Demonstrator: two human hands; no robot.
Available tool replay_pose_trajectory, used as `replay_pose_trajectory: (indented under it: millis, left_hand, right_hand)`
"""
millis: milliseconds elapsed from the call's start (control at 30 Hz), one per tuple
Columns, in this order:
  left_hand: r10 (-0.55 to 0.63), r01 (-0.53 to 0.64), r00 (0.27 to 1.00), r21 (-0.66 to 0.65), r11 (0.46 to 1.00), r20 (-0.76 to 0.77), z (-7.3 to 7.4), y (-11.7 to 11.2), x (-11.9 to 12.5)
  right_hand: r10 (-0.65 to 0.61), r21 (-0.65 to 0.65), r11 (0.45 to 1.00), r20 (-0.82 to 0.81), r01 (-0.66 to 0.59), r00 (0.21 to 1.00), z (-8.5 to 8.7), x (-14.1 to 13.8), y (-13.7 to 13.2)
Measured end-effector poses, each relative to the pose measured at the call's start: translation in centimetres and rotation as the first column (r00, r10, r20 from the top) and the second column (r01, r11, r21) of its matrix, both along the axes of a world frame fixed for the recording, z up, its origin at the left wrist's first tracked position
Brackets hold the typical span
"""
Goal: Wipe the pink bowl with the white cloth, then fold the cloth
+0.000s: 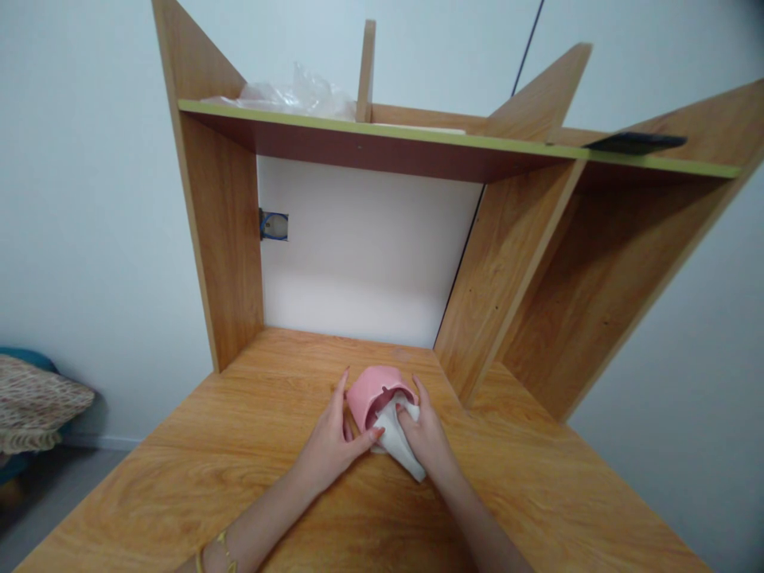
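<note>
Forearms reach toward the desk's back edge: pink bowl between, left hand gripping it, right hand clutching tissue partly inside.

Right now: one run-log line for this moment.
left grip: pink container | right grip: white tissue, partly inside container's opening | container: tilted, opening toward person | surface: wooden desk | shelf: plastic bag

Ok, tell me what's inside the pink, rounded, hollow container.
A crumpled white tissue reaches into the pink, rounded, hollow container, the right hand holding it. Some pink inner wall shows; tissue and hand cover much of the rest, so anything deeper can't be seen.
</note>
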State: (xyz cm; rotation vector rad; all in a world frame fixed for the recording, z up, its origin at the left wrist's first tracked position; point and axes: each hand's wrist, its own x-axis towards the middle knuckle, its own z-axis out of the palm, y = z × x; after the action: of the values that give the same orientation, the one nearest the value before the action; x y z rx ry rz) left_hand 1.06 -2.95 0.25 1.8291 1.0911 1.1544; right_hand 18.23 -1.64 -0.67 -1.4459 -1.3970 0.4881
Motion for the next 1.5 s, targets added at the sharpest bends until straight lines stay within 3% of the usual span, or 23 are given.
replay_pose_trajectory:
  millis: [167,333,500,633,800,1033,1167,1267,1500]
  left_hand:
    - [-0.145,0.148,0.986,-0.033,0.988,0.080,-0.9,0.0,0.8]
    - [-0.043,0.042,0.997,0.018,0.999,0.066,-0.5,-0.1,0.7]
    - [0.063,-0.053,0.994,0.116,0.992,-0.086,0.0,0.0,0.1]
    - [0.085,-0.068,0.984,0.110,0.992,-0.158,0.3,-0.2,0.0]
    - [0.071,-0.041,0.981,0.162,0.986,-0.183,0.3,-0.6,0.0]
    - [0.007,0.025,0.982,0.164,0.986,-0.190,0.1,-0.5,-0.3]
    - [0.041,-0.021,0.991,0.149,0.989,-0.130,0.3,0.0,-0.5]
    - [0.047,-0.042,0.998,0.091,0.995,-0.048,0.2,0.2,-0.5]
    - [-0.091,0.091,0.993,0.004,0.996,0.075,-0.5,-0.1,0.3]
  right_hand:
    - [0.095,0.073,0.994,-0.135,-0.086,0.986,-0.1,-0.5,0.2]
    - [0.082,0.016,0.997,-0.128,-0.081,0.988,-0.4,-0.3,0.4]
    - [-0.024,-0.047,0.999,0.088,0.028,0.996,0.5,0.5,0.1]
    - [-0.078,-0.092,0.989,0.355,0.118,0.932,1.4,0.6,-0.5]
    - [-0.042,-0.125,0.986,0.476,0.115,0.878,1.5,0.6,-0.9]
    - [0.015,-0.052,0.999,0.220,-0.004,0.975,0.3,0.7,-0.5]
    - [0.028,-0.009,1.000,0.095,-0.028,0.995,0.3,0.1,-0.5]
    - [0.024,0.013,1.000,-0.005,-0.024,1.000,0.5,-0.5,-0.5]
    - [0.148,0.106,0.987,-0.282,-0.122,0.948,0.3,-1.2,-0.4]
